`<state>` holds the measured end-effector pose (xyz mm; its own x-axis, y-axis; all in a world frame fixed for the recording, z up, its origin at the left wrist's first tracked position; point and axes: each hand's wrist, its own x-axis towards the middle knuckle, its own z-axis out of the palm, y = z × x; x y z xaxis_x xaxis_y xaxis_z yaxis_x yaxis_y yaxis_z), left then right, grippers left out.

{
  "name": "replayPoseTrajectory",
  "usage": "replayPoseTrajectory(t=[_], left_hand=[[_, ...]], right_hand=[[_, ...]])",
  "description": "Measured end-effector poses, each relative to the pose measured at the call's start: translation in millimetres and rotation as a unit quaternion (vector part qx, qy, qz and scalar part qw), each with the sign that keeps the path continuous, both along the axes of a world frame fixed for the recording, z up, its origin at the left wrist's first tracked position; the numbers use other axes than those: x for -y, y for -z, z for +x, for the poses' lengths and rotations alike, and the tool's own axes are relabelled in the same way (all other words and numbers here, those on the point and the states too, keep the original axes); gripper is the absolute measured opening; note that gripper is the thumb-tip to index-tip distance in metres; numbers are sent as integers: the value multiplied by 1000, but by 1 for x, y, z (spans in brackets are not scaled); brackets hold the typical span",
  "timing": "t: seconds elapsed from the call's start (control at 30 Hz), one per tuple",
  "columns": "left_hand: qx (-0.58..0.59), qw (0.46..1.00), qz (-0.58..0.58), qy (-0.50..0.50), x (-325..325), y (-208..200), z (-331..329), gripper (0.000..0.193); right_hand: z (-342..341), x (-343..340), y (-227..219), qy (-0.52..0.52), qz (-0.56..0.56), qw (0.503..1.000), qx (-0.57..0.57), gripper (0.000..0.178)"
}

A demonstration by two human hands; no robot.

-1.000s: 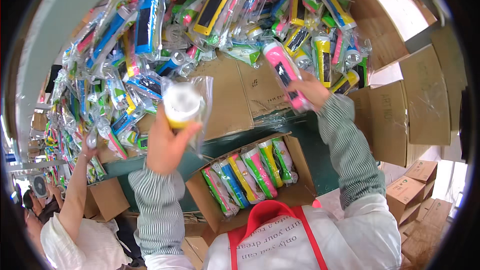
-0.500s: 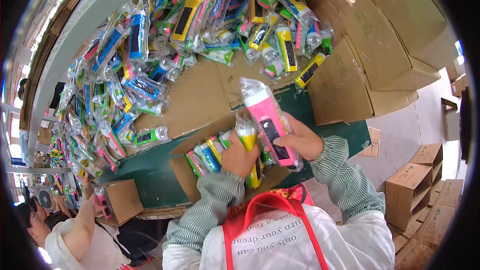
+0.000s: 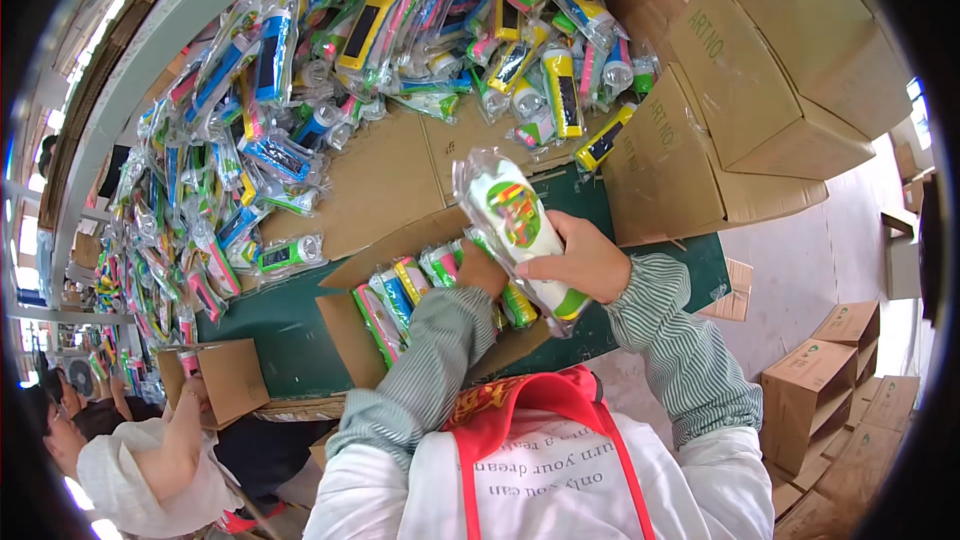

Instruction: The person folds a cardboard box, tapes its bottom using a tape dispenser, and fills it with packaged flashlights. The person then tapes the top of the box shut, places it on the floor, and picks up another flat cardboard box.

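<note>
Clear plastic wraps the white torch (image 3: 520, 235), green and yellow on its face, which the right hand (image 3: 590, 262) grips about its lower half, fingers closed round the body.

Head view: the torch's long axis runs from upper left to lower right, its far end tilted away from the person, its near end just above the open carton (image 3: 350, 325). The carton sits on the green table (image 3: 280, 340), directly below both hands, holding a row of bagged torches (image 3: 400, 285) laid side by side. The left hand (image 3: 483, 272) is down at the carton's contents, touching the row beside the held torch; whether its fingers are closed cannot be told, the torch and sleeve hide them. The left hand is nearer the carton. A heap of bagged torches (image 3: 330, 70) lies well beyond, upper left. Brown boxes (image 3: 760, 90) stand to the right. Another person (image 3: 140, 460) works at lower left.
</note>
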<state>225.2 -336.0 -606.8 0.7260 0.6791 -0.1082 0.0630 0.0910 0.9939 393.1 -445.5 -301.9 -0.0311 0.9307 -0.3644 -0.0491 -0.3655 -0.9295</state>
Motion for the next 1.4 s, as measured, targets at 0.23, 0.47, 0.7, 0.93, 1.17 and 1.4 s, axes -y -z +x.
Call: replayPoseTrajectory(t=[0.23,0.47,0.7,0.93,1.17,1.4], left_hand=[[-34,999,9,-37,80,-47,-21,45],[-324,872,278,241,60,-162,-30,44],[-371,709,453,393,42,-207,-81,40],[-320,777,442,314,33,-191,-84,37],[-348,852,339,197,7,-185,-44,30],[-446,783,374,222,7,-179,-11,32]], right_hand=[[-41,-24,-11,-115,383,906,137,51],[-33,-54,43,-399,350,685,499,40],[-56,-68,54,-565,254,563,548,27],[-81,-37,84,-474,153,547,673,30],[-99,-10,40,-313,-182,763,536,33],[-104,-25,97,-336,-211,718,572,24]])
